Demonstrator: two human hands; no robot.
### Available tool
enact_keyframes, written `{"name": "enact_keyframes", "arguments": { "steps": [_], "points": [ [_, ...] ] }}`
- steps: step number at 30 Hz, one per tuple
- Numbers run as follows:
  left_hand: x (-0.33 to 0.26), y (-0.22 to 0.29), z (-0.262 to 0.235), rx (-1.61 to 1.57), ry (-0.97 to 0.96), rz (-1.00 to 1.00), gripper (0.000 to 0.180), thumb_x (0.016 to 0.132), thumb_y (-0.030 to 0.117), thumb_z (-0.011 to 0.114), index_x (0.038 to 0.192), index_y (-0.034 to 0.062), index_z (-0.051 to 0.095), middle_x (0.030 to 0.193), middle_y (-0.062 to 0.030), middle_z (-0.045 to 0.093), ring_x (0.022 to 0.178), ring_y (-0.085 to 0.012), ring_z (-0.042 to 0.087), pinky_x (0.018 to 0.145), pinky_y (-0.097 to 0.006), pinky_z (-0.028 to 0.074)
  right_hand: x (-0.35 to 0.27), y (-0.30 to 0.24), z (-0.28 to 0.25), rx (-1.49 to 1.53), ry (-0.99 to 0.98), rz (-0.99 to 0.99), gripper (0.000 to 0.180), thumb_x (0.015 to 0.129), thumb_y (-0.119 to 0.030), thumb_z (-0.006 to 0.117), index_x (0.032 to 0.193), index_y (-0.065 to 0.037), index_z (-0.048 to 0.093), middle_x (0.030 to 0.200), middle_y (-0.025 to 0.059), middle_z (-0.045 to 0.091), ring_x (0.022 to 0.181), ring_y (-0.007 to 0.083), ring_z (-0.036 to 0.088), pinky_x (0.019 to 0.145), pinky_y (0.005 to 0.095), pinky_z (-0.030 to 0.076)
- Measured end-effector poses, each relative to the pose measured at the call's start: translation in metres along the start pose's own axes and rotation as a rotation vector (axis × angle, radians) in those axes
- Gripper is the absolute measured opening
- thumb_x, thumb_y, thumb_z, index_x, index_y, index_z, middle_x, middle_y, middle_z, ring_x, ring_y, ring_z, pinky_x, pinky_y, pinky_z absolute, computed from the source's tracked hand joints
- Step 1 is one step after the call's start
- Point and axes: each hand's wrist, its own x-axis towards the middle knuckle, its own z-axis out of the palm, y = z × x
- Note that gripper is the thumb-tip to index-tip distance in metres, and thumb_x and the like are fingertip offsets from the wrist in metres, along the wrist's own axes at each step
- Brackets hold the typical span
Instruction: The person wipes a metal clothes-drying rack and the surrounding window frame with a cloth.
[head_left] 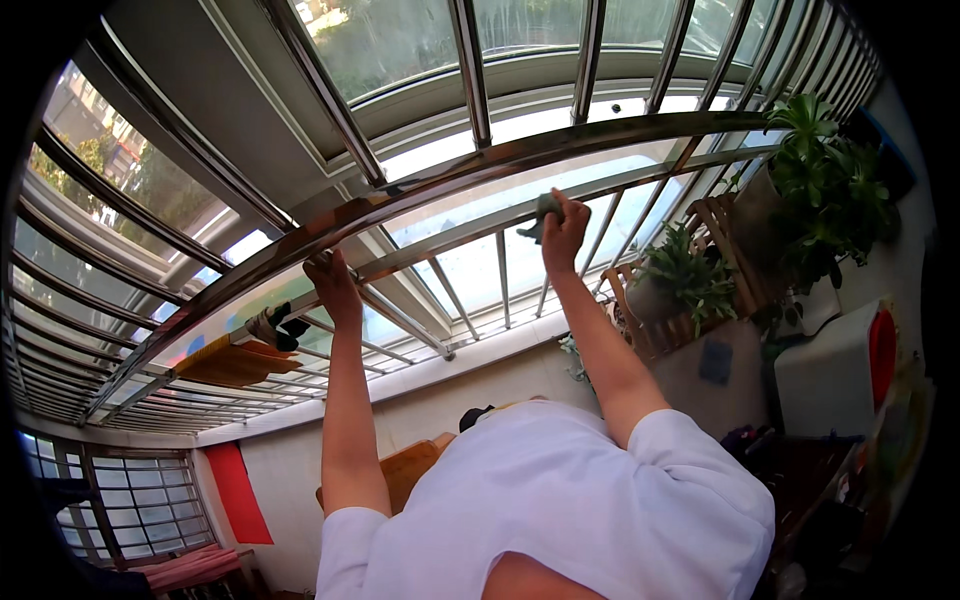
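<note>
Head view, one frame, looking up at a barred window.

Item 1: left hand [333, 283]. We see it raised overhead, fingers curled around the long polished metal rail [470, 172] that arcs across the frame; the grip looks closed on the rail.

Item 2: right hand [563, 232]. We see it raised to a second, thinner bar [640, 176] just below the rail, fingers closed on a small grey-green cloth [543, 210] pressed against that bar. The cloth sits bunched at the fingertips, partly hidden by the hand.

Item 3: window bars [470, 70], upright, beyond the rail, with trees outside.

Item 4: white short sleeves [560, 500] of the person, low in the frame.

Item 5: potted plants [830, 180] on a wooden slatted stand [720, 230], well to the right of the right hand; a smaller plant [685, 270] sits below.

Item 6: dark rag and orange-brown fabric [240, 362] draped on bars left of the left hand.

Item 7: white bin [835, 375] with a red part, far right.

Item 8: red panel [238, 490] on the wall, lower left.
</note>
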Motion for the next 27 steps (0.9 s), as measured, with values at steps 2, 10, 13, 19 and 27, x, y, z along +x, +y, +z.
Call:
{"name": "enact_keyframes", "arguments": {
  "steps": [2,10,13,19,27],
  "points": [
    [0.001,0.003,-0.002,0.099,0.011,0.018,0.05,0.099,0.03,0.058,0.129,-0.0041,0.037,0.12,-0.0235,0.053,0.106,-0.0333,0.055,0.093,-0.039,0.043,-0.025,-0.053,-0.003,0.134,-0.383,0.024,0.039,0.079,-0.003,0.057,0.115,-0.009,0.069,0.101,0.0124,0.05,0.097,0.0274,0.054,0.085,0.0363,0.047],
    [-0.038,0.074,-0.028,0.291,0.183,0.214,0.052,0.089,0.01,0.062,0.135,0.0,0.038,0.131,-0.0175,0.046,0.122,-0.0327,0.042,0.101,-0.041,0.038,0.063,-0.109,-0.046,0.3,0.054,-0.162,0.044,0.082,0.005,0.058,0.121,-0.011,0.065,0.109,0.0092,0.046,0.102,0.0231,0.052,0.087,0.0335,0.047],
    [-0.028,0.119,-0.037,0.45,0.224,0.562,0.045,0.087,0.007,0.057,0.129,0.0014,0.043,0.131,-0.0169,0.044,0.124,-0.0329,0.041,0.105,-0.046,0.031,0.125,-0.08,-0.04,0.584,0.4,0.136,0.036,0.092,0.001,0.055,0.127,-0.009,0.061,0.114,0.0089,0.044,0.101,0.0212,0.053,0.089,0.0332,0.049],
    [0.041,0.179,0.009,0.476,0.356,0.809,0.049,0.087,0.017,0.061,0.13,0.0009,0.046,0.133,-0.0186,0.044,0.128,-0.0331,0.039,0.106,-0.046,0.03,0.054,-0.145,-0.004,0.328,0.018,-0.38,0.048,0.078,0.003,0.062,0.124,-0.011,0.065,0.105,0.0108,0.048,0.097,0.026,0.054,0.087,0.037,0.047],
    [0.081,0.165,0.016,0.759,0.516,0.938,0.023,0.083,0.018,0.058,0.103,0.0216,0.068,0.122,-0.0085,0.055,0.11,-0.0271,0.05,0.094,-0.043,0.035,0.139,-0.084,-0.044,0.135,0.284,-0.376,0.045,0.081,0.0,0.06,0.122,-0.016,0.066,0.103,0.0114,0.05,0.095,0.0278,0.056,0.078,0.0377,0.049]
  ]
}}
